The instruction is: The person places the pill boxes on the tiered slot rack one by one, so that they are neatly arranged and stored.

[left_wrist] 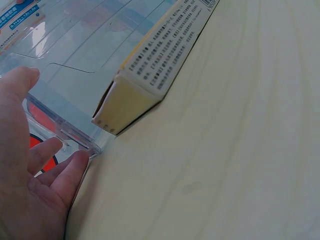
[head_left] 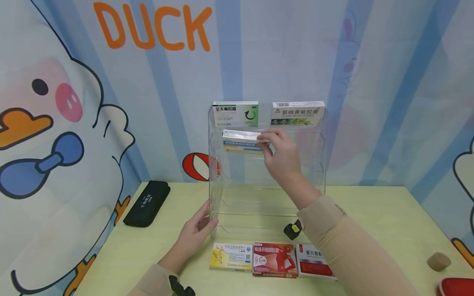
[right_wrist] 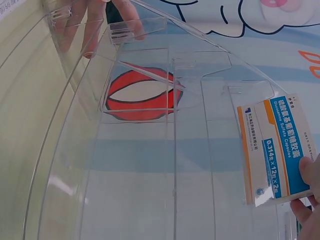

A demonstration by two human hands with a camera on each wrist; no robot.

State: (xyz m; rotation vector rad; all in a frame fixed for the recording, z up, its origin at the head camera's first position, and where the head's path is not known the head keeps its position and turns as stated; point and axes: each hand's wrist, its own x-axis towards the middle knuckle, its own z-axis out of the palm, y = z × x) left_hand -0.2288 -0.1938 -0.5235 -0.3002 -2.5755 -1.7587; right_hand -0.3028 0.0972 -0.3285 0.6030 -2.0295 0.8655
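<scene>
A clear stepped display rack [head_left: 255, 201] stands upright on the table. My right hand [head_left: 283, 158] pinches the right end of a white, blue and orange medicine box [head_left: 240, 142] at the rack's second tier from the top, on the left side. In the right wrist view that box [right_wrist: 275, 150] shows its front, with thumb and fingers at one end. Low on the rack's left side, my left hand [head_left: 194, 230] holds the side edge between thumb and fingers. On the top tier sit a green-and-white box [head_left: 235, 114] and another white-green box [head_left: 297, 114].
In front of the rack lie a yellow-white box [head_left: 231, 257], a red box [head_left: 275, 260] and a white-red box [head_left: 312, 261]. A black case [head_left: 147, 203] is at the left, a small brown cylinder [head_left: 438, 261] and a red object [head_left: 457, 286] at the right.
</scene>
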